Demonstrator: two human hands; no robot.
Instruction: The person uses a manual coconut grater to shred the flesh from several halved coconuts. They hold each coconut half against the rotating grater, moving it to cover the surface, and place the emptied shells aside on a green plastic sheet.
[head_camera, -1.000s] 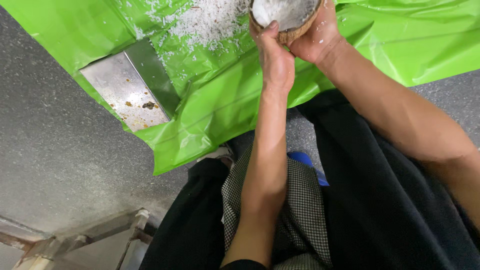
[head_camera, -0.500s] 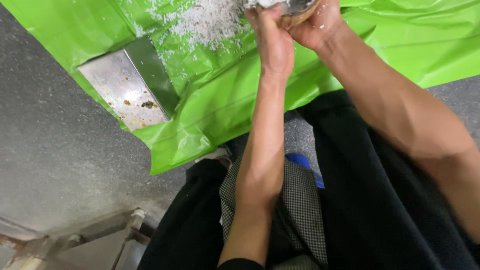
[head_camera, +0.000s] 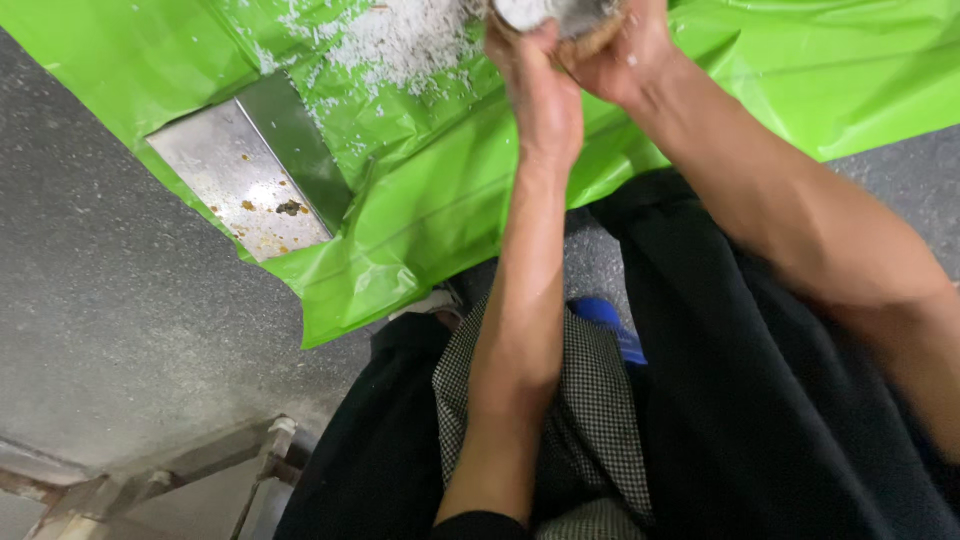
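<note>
Both hands, left hand (head_camera: 540, 85) and right hand (head_camera: 625, 55), clenched around a coconut half (head_camera: 550, 12) at the top edge, directly above white shavings (head_camera: 400, 40) on the green sheet (head_camera: 450, 200).

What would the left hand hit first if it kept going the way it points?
The coconut half that the left hand already grips with the right hand. Beyond it the frame ends, so nothing further can be judged.

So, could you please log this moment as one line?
left hand: grips coconut half | right hand: grips it too | white shavings on green sheet
</note>
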